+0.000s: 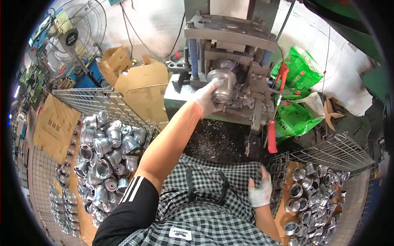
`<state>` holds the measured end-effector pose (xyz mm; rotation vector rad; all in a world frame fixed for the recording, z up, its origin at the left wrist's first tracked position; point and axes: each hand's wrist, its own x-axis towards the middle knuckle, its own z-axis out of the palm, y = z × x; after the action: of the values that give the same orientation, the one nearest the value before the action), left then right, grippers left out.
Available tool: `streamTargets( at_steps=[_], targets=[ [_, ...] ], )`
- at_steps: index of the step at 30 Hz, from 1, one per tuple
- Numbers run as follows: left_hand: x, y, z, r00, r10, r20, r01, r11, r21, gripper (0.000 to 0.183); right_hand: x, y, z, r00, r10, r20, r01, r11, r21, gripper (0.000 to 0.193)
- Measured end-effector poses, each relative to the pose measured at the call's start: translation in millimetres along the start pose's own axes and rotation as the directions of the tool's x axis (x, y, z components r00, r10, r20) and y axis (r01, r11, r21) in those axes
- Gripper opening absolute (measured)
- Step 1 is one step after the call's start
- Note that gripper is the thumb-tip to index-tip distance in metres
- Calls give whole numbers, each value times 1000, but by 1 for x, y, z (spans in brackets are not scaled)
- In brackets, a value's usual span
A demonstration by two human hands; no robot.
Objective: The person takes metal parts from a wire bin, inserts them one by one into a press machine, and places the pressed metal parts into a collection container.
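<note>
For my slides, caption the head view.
Left hand holds a round metal part at a press, wire baskets of metal pieces either side.

- Left wire basket: a brown cardboard sheet lines it, showing along the near edge; shiny metal cups lie heaped on it, tipped various ways, up to the far right corner.
- Right wire basket: a brown liner shows along its left edge, with loose metal pieces piled across it.
- Press bed: a dark metal block stands near its left edge.
- Dark surface below the bed's front edge: small bright chips lie scattered over it.
</note>
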<state>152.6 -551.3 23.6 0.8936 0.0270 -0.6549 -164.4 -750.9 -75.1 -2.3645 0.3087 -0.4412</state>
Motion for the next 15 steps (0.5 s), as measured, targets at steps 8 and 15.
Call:
streamTargets(
  at_steps=[8, 15],
  targets=[
    [71, 22, 31, 959, 43, -279, -101, 975, -197, 49, -7, 3, -36, 994, 94, -54, -88, 990, 111, 58],
    [43, 8, 17, 979, 188, -74, -200, 954, -223, 63, 59, -54, -33, 911, -158, -381, 191, 980, 50, 56]
  ],
)
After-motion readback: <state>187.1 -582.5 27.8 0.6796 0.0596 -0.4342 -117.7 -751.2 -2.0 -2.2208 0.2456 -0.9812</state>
